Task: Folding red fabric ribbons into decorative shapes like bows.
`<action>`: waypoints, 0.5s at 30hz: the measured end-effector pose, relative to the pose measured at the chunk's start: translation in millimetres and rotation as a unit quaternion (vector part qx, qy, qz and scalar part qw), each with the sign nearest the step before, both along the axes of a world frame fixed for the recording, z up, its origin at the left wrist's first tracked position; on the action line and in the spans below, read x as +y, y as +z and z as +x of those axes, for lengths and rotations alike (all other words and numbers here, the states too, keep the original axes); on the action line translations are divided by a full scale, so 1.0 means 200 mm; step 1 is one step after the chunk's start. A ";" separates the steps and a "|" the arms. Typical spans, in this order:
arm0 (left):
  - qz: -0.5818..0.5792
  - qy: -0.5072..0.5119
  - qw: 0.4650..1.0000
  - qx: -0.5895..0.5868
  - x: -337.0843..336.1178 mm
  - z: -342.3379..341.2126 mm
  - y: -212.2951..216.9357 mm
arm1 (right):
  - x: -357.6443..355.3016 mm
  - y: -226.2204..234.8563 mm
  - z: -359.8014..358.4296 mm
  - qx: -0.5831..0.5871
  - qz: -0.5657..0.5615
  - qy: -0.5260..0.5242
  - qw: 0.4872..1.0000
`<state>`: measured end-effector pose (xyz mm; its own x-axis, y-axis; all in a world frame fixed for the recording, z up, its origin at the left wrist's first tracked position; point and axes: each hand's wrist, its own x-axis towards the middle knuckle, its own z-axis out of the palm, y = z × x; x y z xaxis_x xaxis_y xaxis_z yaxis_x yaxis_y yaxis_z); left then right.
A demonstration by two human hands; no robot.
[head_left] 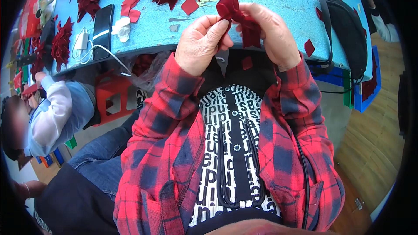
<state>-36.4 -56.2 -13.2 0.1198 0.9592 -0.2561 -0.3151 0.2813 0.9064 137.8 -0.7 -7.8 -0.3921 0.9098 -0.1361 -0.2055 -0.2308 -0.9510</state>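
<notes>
Pinching a folded dark red fabric piece [233, 11] between them, the left hand [201, 43] and right hand [272, 30] work just above the near edge of the blue counter [278, 4]. Each grip is closed tight on the cloth, thumb against fingers. Loose red petals [190, 5] lie scattered behind. Judging from this, the folds could spring open if either pinch slackens, and the piece could drop off the edge into the lap
</notes>
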 end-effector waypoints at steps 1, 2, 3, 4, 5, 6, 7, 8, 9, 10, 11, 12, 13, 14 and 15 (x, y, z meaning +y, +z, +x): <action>0.008 -0.012 1.000 -0.005 0.00 0.00 -0.01 | -0.01 0.00 0.00 -0.016 0.009 0.045 0.999; 0.017 -0.025 1.000 -0.009 0.00 0.01 -0.01 | -0.01 0.01 -0.01 -0.032 0.018 0.089 0.995; 0.025 -0.037 0.999 -0.014 -0.01 0.01 -0.02 | -0.01 0.00 -0.01 -0.048 0.027 0.134 0.989; 0.025 -0.036 0.999 -0.014 -0.01 0.01 -0.02 | -0.01 0.00 -0.01 -0.048 0.027 0.135 0.989; 0.032 -0.025 0.999 0.016 -0.02 0.01 -0.03 | -0.01 -0.02 -0.01 -0.046 0.010 0.124 0.991; 0.040 -0.015 0.998 0.047 -0.02 0.01 -0.03 | -0.01 -0.04 -0.01 -0.044 -0.007 0.113 0.993; 0.047 -0.003 0.996 0.077 -0.03 0.00 -0.04 | -0.02 -0.05 -0.01 -0.042 -0.024 0.102 0.994; 0.046 -0.002 0.996 0.076 -0.04 -0.02 -0.04 | -0.02 -0.06 -0.02 -0.042 -0.024 0.104 0.993; 0.059 0.001 0.995 0.080 -0.04 -0.04 -0.04 | -0.03 -0.07 -0.02 -0.032 -0.035 0.099 0.994; 0.072 0.002 0.994 0.085 -0.05 -0.07 -0.04 | -0.03 -0.08 -0.02 -0.021 -0.047 0.091 0.994; 0.085 0.002 0.992 0.089 -0.05 -0.10 -0.03 | -0.04 -0.08 -0.03 -0.011 -0.058 0.084 0.995; 0.084 0.003 0.992 0.089 -0.05 -0.12 -0.03 | -0.05 -0.09 -0.03 -0.011 -0.058 0.085 0.995; 0.074 -0.001 0.993 0.088 -0.04 -0.15 -0.03 | -0.05 -0.09 -0.04 -0.003 -0.064 0.080 0.995; 0.063 -0.004 0.994 0.088 -0.04 -0.17 -0.02 | -0.06 -0.10 -0.04 0.004 -0.070 0.076 0.995; 0.052 -0.005 0.995 0.087 -0.04 -0.18 -0.02 | -0.06 -0.10 -0.05 0.011 -0.076 0.074 0.994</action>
<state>-72.7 -64.7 -18.1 0.0928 0.9805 -0.1732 -0.1479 0.1856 0.9714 127.4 -12.9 -28.2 -0.5239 0.8118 -0.2580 -0.1796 -0.4014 -0.8981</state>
